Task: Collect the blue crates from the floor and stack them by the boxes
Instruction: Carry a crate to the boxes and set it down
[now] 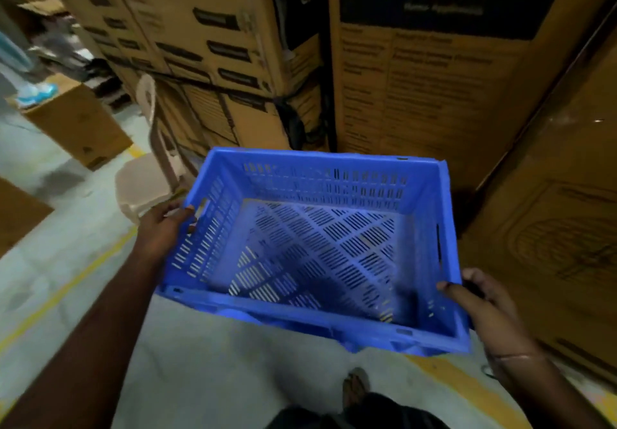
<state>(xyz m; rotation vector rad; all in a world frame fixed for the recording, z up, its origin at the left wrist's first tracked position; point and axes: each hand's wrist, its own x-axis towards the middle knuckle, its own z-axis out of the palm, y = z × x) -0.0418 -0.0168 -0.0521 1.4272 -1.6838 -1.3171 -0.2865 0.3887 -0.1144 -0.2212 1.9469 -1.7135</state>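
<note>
An empty blue slotted crate [314,248] hangs above the grey floor, tilted a little toward me, its open top facing up. My left hand [165,225] grips its left wall at the handle slot, thumb over the rim. At the near right corner my right hand [480,298] holds the rim, thumb inside and fingers outside. Tall brown cardboard boxes [434,71] stand just beyond the crate.
A beige plastic chair [147,168] stands left of the crate against strapped box stacks [207,38]. A loose carton [80,121] sits on the floor farther left. More boxes [554,228] wall off the right. Yellow lines [66,288] cross the floor. My foot [355,392] shows below.
</note>
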